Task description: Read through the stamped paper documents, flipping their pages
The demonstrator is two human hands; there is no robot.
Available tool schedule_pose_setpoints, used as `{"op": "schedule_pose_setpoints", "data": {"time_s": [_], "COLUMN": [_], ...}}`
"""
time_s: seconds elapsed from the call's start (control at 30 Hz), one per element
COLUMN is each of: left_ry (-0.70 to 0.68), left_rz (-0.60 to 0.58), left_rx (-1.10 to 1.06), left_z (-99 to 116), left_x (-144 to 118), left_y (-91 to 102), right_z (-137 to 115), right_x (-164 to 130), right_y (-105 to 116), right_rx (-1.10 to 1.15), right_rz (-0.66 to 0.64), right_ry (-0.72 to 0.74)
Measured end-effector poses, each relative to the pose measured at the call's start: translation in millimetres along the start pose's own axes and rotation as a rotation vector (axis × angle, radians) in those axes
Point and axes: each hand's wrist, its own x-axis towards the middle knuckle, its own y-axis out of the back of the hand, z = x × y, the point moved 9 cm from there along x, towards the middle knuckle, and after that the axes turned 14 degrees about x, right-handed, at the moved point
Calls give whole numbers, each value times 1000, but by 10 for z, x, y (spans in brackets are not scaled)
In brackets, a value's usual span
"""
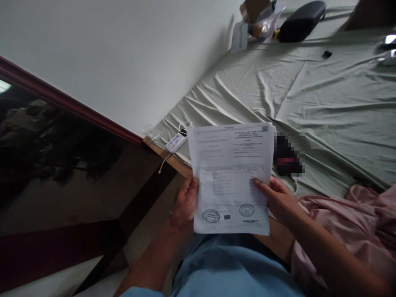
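The sheet of paper [230,177] is held upright in front of the person's lap, above the blue clothing [229,268] and just before the edge of the bed sheet [324,107]. It is printed with text and tables and carries two round stamps near its lower edge. Judged from its look, the sheet is very light, thin and flexible; it creases or tears easily, and it droops if supported at one point only. The side margins near the lower half are the best places to hold it, one on each side, so that it stays flat. The left hand [185,200] grips the left margin, fingers curled behind the sheet and the thumb pressed onto the front edge. The right hand [278,198] pinches the right margin, thumb lying across the front face, the fingers behind and hidden. Both forearms rise from the lower corners and converge on the sheet, wrists roughly level. A pink cloth [355,214] lies just beside the right forearm. A white adapter [175,142] with a cable rests on the bed's corner, near the sheet's upper left.
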Motion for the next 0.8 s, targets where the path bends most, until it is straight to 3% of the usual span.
{"op": "schedule_pose_setpoints", "data": {"time_s": [0.03,0.1,0.23,0.3,0.37,0.5,0.6,0.7,0.77,0.8], "left_ry": [-12,28,199,290,345,326,340,351,320,302], "left_rz": [46,23,-287,-381,-399,-341,-345,-364,-372,-384], "left_rx": [-16,-41,-157,-167,-122,-90,-125,-125,-100,-82], "left_z": [-83,-225,-341,-390,-457,-534,-595,-636,-620,-606], "left_x": [23,55,46,35,49,77,21,-47,-81,-101], "left_y": [-2,-72,-341,-417,-451,-518,-592,-611,-592,-588], "right_z": [22,35,39,77,123,241,257,-183,-659,-816], "right_x": [3,-7,-92,-155,-220,-347,-411,-499,-644,-661], "right_y": [35,113,261,294,325,469,552,487,223,37], "right_rx": [9,13,-30,-48,-42,-56,-211,-645,-1037,-1200], "right_rz": [29,73,126,136,163,250,225,259,363,361], "right_ry": [-26,-46,-46,-59,-52,17,85,411,788,904]}}
